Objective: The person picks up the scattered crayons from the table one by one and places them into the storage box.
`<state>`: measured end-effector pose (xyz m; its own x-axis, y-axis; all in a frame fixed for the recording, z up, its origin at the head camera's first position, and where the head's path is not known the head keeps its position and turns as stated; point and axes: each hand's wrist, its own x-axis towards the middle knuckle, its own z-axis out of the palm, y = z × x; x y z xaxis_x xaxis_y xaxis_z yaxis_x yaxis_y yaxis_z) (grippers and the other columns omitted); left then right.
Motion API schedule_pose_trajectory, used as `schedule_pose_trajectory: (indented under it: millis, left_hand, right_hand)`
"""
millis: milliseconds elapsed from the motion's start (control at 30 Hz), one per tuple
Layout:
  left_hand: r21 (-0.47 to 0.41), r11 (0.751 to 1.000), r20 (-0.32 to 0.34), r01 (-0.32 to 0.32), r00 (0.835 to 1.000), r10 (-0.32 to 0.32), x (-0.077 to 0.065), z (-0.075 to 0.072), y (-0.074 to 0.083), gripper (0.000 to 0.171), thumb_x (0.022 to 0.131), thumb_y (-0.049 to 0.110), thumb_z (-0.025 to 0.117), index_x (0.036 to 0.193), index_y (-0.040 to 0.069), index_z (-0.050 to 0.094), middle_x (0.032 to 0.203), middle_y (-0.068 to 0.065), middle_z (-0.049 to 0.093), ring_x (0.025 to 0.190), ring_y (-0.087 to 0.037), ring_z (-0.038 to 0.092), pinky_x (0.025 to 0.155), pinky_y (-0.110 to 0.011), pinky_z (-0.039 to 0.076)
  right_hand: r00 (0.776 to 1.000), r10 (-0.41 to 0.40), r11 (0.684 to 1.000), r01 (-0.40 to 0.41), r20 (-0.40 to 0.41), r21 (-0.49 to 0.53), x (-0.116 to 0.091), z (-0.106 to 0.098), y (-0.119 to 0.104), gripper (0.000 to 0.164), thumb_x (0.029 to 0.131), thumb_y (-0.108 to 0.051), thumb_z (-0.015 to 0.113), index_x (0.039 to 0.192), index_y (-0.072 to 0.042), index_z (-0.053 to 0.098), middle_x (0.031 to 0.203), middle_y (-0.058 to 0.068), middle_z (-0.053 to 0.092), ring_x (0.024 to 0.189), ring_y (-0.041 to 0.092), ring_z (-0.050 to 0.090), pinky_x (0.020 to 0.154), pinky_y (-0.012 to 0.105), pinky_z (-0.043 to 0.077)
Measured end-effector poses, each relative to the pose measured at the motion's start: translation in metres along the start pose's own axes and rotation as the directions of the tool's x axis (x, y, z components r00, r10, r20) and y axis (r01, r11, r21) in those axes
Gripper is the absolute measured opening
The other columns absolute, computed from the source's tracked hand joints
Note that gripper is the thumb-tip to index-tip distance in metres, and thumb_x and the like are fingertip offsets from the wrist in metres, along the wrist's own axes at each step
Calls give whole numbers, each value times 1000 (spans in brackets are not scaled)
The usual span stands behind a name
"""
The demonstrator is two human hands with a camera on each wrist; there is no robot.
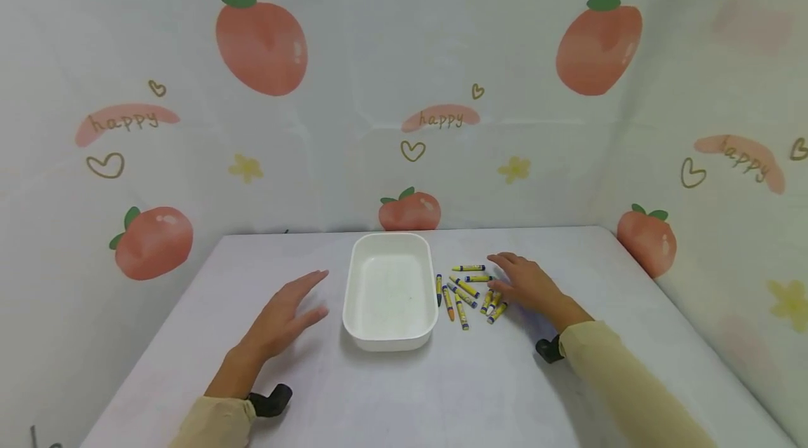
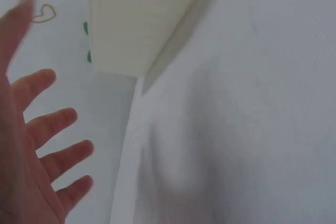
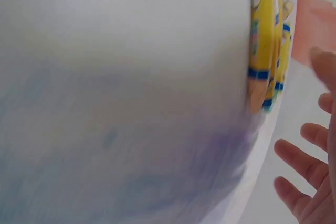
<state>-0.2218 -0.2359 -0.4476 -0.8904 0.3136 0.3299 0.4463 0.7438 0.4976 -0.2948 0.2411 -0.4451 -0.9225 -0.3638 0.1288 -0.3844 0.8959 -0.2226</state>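
Observation:
Several crayons [image 1: 465, 287] in yellow wrappers with blue bands lie loosely scattered on the white table, right of a white rectangular tray [image 1: 390, 345]. My right hand [image 1: 527, 284] hovers over the right edge of the crayons, fingers spread and holding nothing. In the right wrist view, a crayon [image 3: 264, 30] with a peach-coloured tip lies near that hand's thumb. To the tray's left, my left hand [image 1: 280, 318] is held above the table, its fingers apart and nothing in them. The left wrist view shows those fingers [image 2: 60, 121] beside the tray's wall [image 2: 139, 24].
A white cloth-covered table [image 1: 404, 399] stretches toward both sides. Behind and to the right hangs a pale curtain [image 1: 353, 83] printed with fruit, hearts and the word "happy". A black wrist strap [image 1: 270, 400] sits on the left wrist, another strap [image 1: 550, 349] on the right.

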Motion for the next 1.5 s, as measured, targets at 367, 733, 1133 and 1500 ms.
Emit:
schedule_pose_trajectory:
  millis: [367,733,1133,1500]
  left_hand:
    - [-205,952,105,227,972,-209,17,14,19,71,89,49,65,150,25,38,152,-9,38,132,-36,42,101,-65,34]
    - [-371,857,208,358,931,-299,25,26,25,72,89,44,67,151,29,34,151,-13,38,128,-40,47,95,-60,44]
    - [-442,815,204,375,927,-316,26,33,27,76,84,35,75,149,27,38,148,-15,42,124,-40,51,94,-59,46]
    - [-447,820,185,357,934,-306,24,36,24,80,82,35,77,150,26,36,150,-14,39,125,-40,50,93,-57,47]
  right_hand:
    - [997,47,997,-50,53,55,20,10,-19,56,89,-33,71,139,-14,53,139,13,50,125,38,49,102,56,39]
    - [994,92,979,-103,66,177,30,20,-27,39,89,-17,72,125,-8,63,114,7,64,104,25,59,92,46,47]
    - [990,140,966,-144,31,217,31,26,-27,31,87,-6,70,118,-5,67,101,6,64,96,25,56,84,43,49]
    - [986,159,964,-164,41,208,32,27,-28,15,88,-5,68,103,-6,72,95,3,63,93,23,54,81,41,49]
